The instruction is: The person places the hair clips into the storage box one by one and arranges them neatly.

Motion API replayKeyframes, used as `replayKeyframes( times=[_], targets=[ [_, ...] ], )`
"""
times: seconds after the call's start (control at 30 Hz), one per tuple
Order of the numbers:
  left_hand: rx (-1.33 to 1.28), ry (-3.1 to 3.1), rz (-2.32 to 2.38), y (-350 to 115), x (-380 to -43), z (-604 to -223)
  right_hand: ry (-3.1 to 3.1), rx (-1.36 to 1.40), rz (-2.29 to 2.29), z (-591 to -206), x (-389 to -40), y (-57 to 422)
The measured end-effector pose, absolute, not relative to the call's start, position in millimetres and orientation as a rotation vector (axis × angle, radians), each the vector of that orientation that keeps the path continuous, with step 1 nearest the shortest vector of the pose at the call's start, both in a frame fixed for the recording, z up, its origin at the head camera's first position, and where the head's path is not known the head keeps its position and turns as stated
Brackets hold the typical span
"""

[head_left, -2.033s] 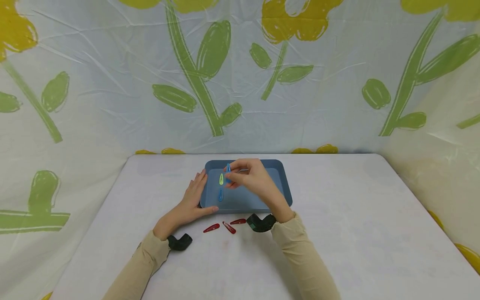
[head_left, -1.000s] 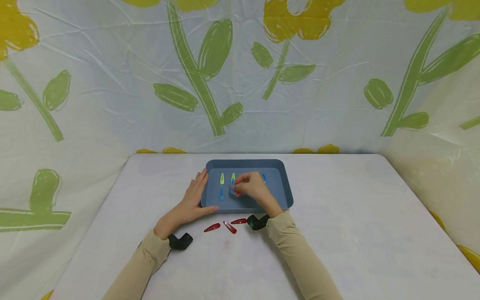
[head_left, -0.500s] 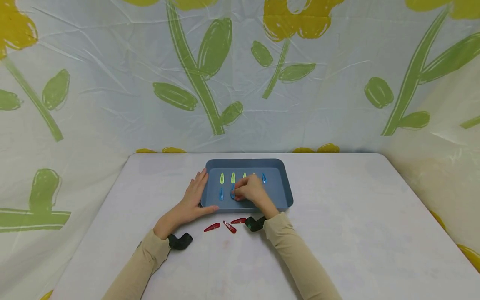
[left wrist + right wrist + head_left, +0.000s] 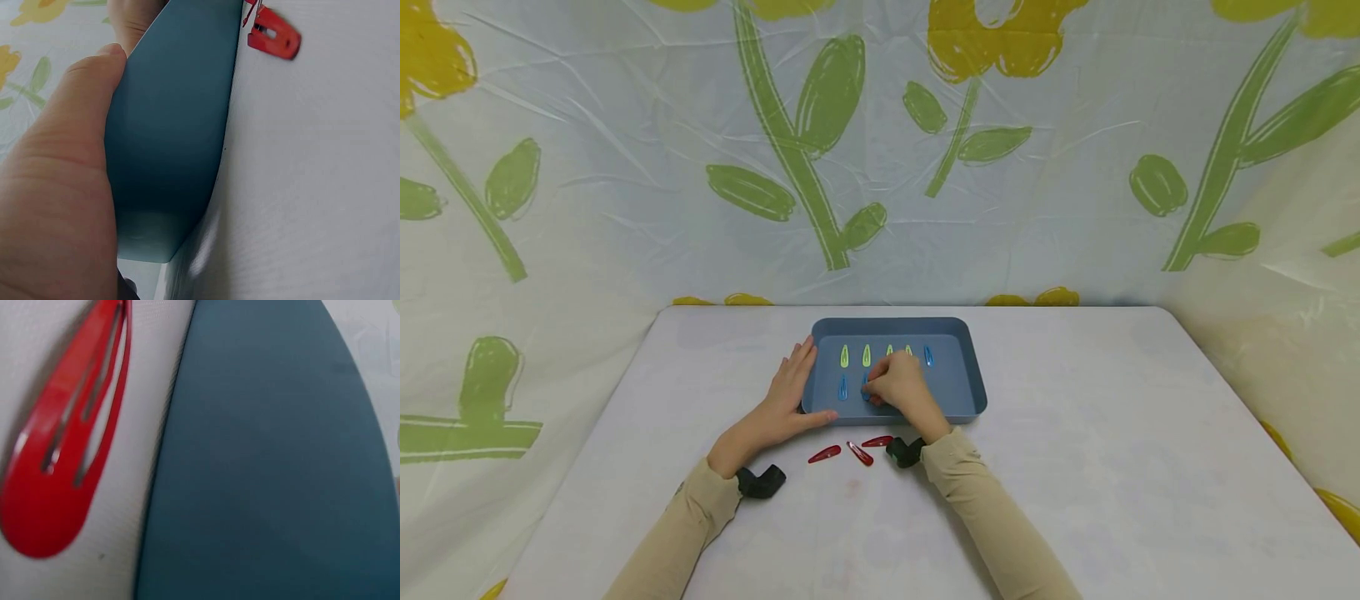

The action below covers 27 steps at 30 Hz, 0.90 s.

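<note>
My right hand (image 4: 898,385) pinches a blue snap hair clip (image 4: 865,387) low over the floor of the blue-grey tray (image 4: 958,410). Left of it lies another blue hair clip (image 4: 842,387). Behind them runs a row of several yellow-green hair clips (image 4: 845,356), ending at the right in a blue hair clip (image 4: 928,357); my right hand partly covers this row. My left hand (image 4: 786,400) rests with straight fingers along the tray's left side, its thumb at the front rim. The left wrist view shows that thumb (image 4: 81,112) against the tray wall (image 4: 169,125).
Three red hair clips lie on the white table (image 4: 1112,467) before the tray: a left one (image 4: 824,454), a middle one (image 4: 860,454) and a right one (image 4: 877,442). The right wrist view shows a red hair clip (image 4: 56,462) close beside the tray wall (image 4: 262,456).
My right hand has lowered the blue hair clip from above the back row to the front row, beside the other blue one. My left hand has stayed at the tray.
</note>
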<state>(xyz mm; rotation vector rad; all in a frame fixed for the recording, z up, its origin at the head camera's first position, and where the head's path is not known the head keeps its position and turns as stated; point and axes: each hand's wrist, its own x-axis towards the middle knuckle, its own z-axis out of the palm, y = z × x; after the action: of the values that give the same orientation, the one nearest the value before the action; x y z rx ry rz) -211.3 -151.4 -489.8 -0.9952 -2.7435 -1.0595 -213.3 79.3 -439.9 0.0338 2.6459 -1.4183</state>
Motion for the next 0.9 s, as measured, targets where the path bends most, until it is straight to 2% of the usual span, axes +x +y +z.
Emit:
replayKeyframes(
  times=[0.63,0.9],
  targets=[
    [-0.997,-2.755,-1.05,-150.6,-211.0,-489.6,2.629,0.065,-1.409,-440.5,-212.5,81.7],
    [-1.006,-2.715,-1.074,-151.6,-211.4,-490.9,2.631,-0.018,-1.37,-422.7,-210.9,85.4]
  ],
)
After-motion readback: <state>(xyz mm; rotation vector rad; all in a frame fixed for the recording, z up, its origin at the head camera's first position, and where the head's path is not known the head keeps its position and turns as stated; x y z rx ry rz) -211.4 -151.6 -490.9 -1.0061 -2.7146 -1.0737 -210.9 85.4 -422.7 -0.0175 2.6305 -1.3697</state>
